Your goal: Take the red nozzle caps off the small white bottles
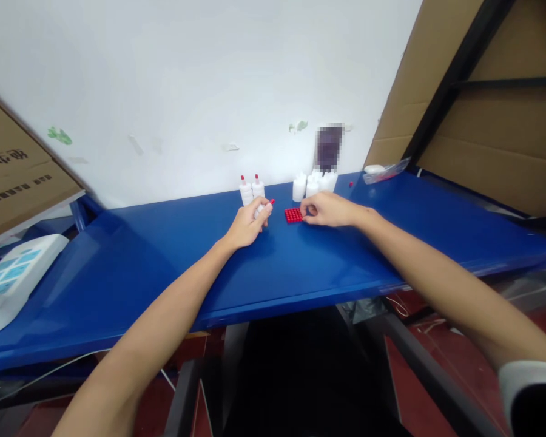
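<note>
My left hand [250,222] is wrapped round a small white squeeze bottle [258,210] with a red tip, tilted to the right. Just behind it, two more white bottles [246,193] with red tips stand upright side by side. To the right lies a small red grid-like block [293,215], flat on the blue table [164,255]. At the block's right end is my right hand [326,209], fingers curled and pinched at its edge; what they hold, if anything, is too small to make out. Several white bottles [299,187] without red tips stand behind my right hand, partly hidden by it.
A tiny red piece [350,184] and a clear plastic bag [386,172] with something white lie at the back right. A white device with blue panels [16,273] sits at the left edge. Cardboard [22,164] stands at the left; the white wall [186,91] closes the back.
</note>
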{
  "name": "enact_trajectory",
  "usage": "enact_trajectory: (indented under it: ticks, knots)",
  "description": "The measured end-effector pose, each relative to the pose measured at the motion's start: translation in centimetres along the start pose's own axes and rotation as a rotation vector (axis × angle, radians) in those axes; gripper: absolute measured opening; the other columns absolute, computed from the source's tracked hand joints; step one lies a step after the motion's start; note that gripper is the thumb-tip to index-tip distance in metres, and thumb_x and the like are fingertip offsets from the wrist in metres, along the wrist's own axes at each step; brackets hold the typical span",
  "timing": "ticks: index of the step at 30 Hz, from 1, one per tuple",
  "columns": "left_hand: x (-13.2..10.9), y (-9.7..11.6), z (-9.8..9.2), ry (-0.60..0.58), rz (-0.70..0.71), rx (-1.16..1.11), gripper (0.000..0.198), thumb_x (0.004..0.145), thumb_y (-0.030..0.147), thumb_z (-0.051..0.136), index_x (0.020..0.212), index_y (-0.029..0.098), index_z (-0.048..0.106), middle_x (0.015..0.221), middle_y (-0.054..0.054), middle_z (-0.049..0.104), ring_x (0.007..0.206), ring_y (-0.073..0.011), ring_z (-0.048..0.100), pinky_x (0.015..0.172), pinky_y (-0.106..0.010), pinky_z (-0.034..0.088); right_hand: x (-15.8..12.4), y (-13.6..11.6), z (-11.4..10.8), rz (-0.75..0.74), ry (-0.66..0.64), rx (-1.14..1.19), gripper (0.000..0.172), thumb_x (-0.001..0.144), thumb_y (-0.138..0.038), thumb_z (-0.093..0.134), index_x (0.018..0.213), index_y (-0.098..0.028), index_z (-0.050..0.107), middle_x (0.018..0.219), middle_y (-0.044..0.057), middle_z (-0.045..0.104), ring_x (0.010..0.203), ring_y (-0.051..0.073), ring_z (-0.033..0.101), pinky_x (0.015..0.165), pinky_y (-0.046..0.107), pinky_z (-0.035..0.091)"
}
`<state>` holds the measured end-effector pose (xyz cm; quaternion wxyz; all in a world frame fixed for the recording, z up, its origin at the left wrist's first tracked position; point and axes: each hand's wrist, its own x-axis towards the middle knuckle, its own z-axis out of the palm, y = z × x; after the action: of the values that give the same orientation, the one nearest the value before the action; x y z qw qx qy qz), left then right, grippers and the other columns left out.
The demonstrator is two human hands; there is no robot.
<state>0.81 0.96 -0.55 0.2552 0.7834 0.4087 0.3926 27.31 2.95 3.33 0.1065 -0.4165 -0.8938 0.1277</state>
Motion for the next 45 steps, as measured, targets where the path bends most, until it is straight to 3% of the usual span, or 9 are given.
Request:
enact_trajectory:
  ticks: [7,18,25,31,35,39,42,45]
  knots:
    - [-0.1,0.2,-0.2,-0.023,0.019,0.060,0.039,0.100,0.058,0.047,0.105,0.020,0.057,0.071,0.002,0.064,0.057,-0.0119,0.058,0.062,-0.024,0.047,0.1,0.3,0.2,-0.002,-0.002,0.020,0.011,0.081,-0.024,0.062,0.088,-0.017,0.068,0.070,-0.001,0.062,0.061,0.013,0.051,0.064,0.027,0.034]
    - [-0.3,1.0,-0.5,-0.130,0.112,0.338,0.036,0.098,0.053,0.049,0.109,0.021,0.062,0.072,0.001,0.064,0.058,-0.0148,0.055,0.059,-0.027,0.040,-0.1,0.0,-0.1,0.013,-0.013,-0.012,0.007,0.079,-0.022,0.062,0.082,-0.018,0.067,0.070,-0.001,0.060,0.060,0.012,0.049,0.062,0.028,0.032]
    - [-0.8,2.1,0.1,-0.204,0.201,0.425,0.034,0.099,0.050,0.048,0.110,0.022,0.061,0.081,-0.002,0.069,0.066,-0.0177,0.061,0.062,-0.029,0.042,-0.8,-2.4,0.3,-0.144,0.144,-0.010,0.020,0.088,-0.038,0.059,0.090,-0.018,0.064,0.069,0.000,0.059,0.061,0.014,0.048,0.061,0.029,0.029]
    - [-1.0,2.5,0.6,-0.232,0.224,0.432,0.023,0.097,0.043,0.053,0.104,0.023,0.061,0.080,0.000,0.070,0.065,-0.0172,0.061,0.061,-0.028,0.040,-0.6,-3.7,1.2,-0.264,0.129,0.120,0.031,0.099,-0.045,0.049,0.080,-0.020,0.053,0.067,-0.002,0.052,0.061,0.013,0.043,0.062,0.029,0.029]
    - [-0.8,2.1,0.6,-0.214,0.240,0.426,0.024,0.096,0.041,0.053,0.108,0.023,0.062,0.088,-0.001,0.073,0.070,-0.0175,0.064,0.064,-0.027,0.044,-0.3,-3.7,0.9,-0.246,0.037,0.281,0.033,0.101,-0.046,0.047,0.081,-0.021,0.051,0.073,-0.001,0.052,0.067,0.014,0.046,0.065,0.028,0.033]
    - [-0.7,1.6,0.5,-0.175,0.298,0.465,0.033,0.098,0.038,0.049,0.125,0.025,0.063,0.112,-0.005,0.075,0.093,-0.0211,0.070,0.081,-0.031,0.052,-0.2,-2.9,0.1,-0.179,-0.048,0.451,0.040,0.101,-0.051,0.043,0.075,-0.021,0.047,0.070,-0.002,0.048,0.064,0.013,0.044,0.063,0.028,0.035]
    - [-0.6,1.4,0.2,-0.156,0.286,0.447,0.041,0.099,0.036,0.049,0.137,0.027,0.059,0.123,-0.006,0.073,0.103,-0.0230,0.071,0.089,-0.034,0.053,-0.4,-1.4,-0.5,-0.111,0.027,0.481,0.043,0.102,-0.051,0.039,0.070,-0.023,0.041,0.064,-0.003,0.042,0.060,0.013,0.041,0.063,0.029,0.035]
    - [-0.6,1.4,-0.1,-0.131,0.225,0.419,0.040,0.098,0.039,0.051,0.134,0.026,0.060,0.115,-0.005,0.075,0.095,-0.0229,0.072,0.085,-0.035,0.054,-0.5,0.0,-0.9,-0.025,0.117,0.276,0.042,0.101,-0.046,0.039,0.068,-0.022,0.044,0.067,0.001,0.051,0.067,0.016,0.048,0.070,0.031,0.037]
